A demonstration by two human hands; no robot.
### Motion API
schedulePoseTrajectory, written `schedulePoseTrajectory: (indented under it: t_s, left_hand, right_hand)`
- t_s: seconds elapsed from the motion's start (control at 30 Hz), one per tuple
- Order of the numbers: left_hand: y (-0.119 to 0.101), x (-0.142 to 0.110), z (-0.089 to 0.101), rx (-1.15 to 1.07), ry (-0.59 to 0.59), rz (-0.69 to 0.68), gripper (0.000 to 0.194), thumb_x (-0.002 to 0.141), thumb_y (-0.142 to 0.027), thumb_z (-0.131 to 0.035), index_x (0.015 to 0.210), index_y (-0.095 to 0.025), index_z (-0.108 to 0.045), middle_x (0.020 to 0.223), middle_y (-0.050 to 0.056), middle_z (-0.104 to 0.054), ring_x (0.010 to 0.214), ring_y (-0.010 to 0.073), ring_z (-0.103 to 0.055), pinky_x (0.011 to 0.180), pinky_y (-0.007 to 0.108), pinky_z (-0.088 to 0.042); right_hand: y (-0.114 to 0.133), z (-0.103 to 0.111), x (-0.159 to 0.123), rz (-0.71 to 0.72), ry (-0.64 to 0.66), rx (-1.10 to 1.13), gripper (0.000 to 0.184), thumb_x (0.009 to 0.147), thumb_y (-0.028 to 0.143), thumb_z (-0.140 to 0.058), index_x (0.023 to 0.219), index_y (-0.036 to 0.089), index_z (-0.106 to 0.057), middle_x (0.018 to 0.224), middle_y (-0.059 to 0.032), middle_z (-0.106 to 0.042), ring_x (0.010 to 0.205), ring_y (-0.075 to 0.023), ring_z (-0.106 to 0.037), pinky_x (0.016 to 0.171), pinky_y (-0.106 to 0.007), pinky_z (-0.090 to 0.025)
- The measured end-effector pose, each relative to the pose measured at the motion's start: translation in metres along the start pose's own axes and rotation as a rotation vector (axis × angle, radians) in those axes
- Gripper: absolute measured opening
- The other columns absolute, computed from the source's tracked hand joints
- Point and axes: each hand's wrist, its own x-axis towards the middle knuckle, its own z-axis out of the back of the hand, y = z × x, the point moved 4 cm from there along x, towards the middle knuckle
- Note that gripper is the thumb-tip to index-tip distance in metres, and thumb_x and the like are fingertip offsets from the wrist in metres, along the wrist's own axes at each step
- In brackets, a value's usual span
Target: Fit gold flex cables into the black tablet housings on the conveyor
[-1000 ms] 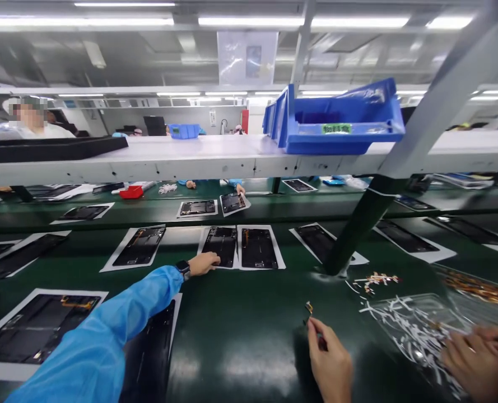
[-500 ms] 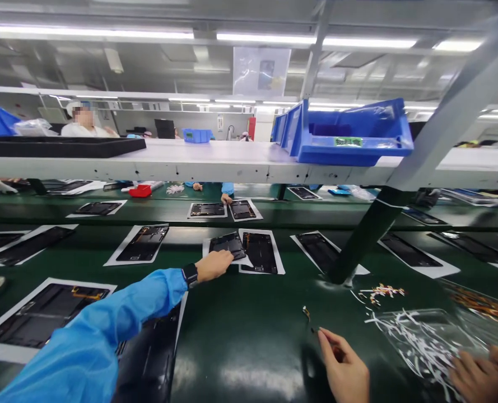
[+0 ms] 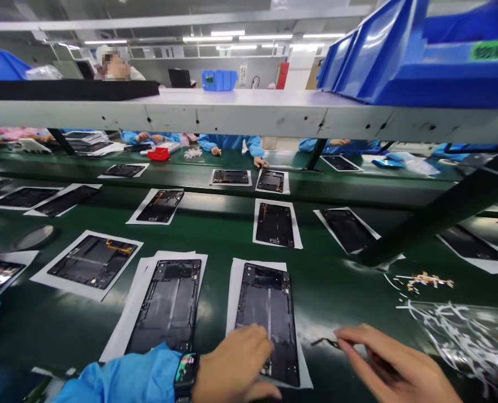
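In front of me, a black tablet housing (image 3: 269,313) lies on a white paper sheet. My left hand (image 3: 236,364), with a watch on its wrist, is at the housing's lower left edge, fingers closed over it; part of the thumb's grip is hidden. To the right, my right hand (image 3: 394,361) pinches a small dark flex cable (image 3: 326,342) between thumb and fingertips, just beside the housing. Another housing (image 3: 168,308) rests on paper left of it, partly behind my left sleeve.
White strips (image 3: 459,336) lie in a clear tray at right, near small coloured scraps (image 3: 427,281). A dark green post (image 3: 433,212) slants across the right side. Blue bins (image 3: 383,67) stand on the shelf (image 3: 240,115). More housings on paper line the green belt; co-workers sit opposite.
My left hand has drawn a housing with its paper from the row ahead toward me. My right hand, still pinching the cable, has come near it. The view has tilted down.
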Motion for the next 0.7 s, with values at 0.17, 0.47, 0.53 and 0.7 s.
schedulePoseTrajectory:
  t_s: [0.17,0.47,0.53,0.7]
  left_hand:
    - [0.021,-0.003,0.023,-0.573,-0.233,0.315,0.090,0.067,-0.050,-0.083,0.140,-0.024,-0.036,0.127,0.008,-0.060,0.117,0.0230,-0.057,0.103,0.034,-0.044]
    - [0.084,0.011,0.001,-0.563,-0.278,0.559,0.043,0.076,-0.015,-0.058,0.119,-0.019,-0.053,0.076,-0.004,-0.061,0.071,0.0139,-0.058,0.070,0.025,-0.045]
    - [0.092,0.013,0.004,-0.564,-0.265,0.584,0.033,0.077,-0.019,-0.061,0.110,-0.019,-0.057,0.071,-0.004,-0.057,0.067,0.0134,-0.055,0.065,0.025,-0.043]
    - [0.092,0.012,0.017,-0.144,-0.258,0.530,0.014,0.084,-0.012,-0.053,0.093,-0.020,-0.060,0.084,0.000,-0.059,0.080,0.0160,-0.057,0.071,0.027,-0.043]
  right_hand:
    - [0.044,-0.053,0.045,0.006,0.418,0.022,0.027,0.091,0.038,-0.049,0.086,0.027,-0.074,0.077,-0.0016,-0.069,0.062,-0.0166,-0.058,0.062,-0.027,-0.046]
    - [0.024,-0.144,0.129,-0.006,0.476,0.128,0.012,0.078,0.017,-0.059,0.073,0.017,-0.070,0.068,-0.0008,-0.068,0.063,-0.0144,-0.060,0.060,-0.023,-0.041]
    - [0.022,-0.146,0.137,-0.011,0.461,0.135,0.013,0.078,0.017,-0.058,0.074,0.017,-0.071,0.068,-0.0007,-0.068,0.062,-0.0140,-0.059,0.060,-0.023,-0.041]
    - [0.016,-0.146,0.152,-0.029,0.445,0.088,0.012,0.079,0.017,-0.059,0.074,0.016,-0.071,0.069,-0.0013,-0.069,0.063,-0.0138,-0.061,0.059,-0.022,-0.040]
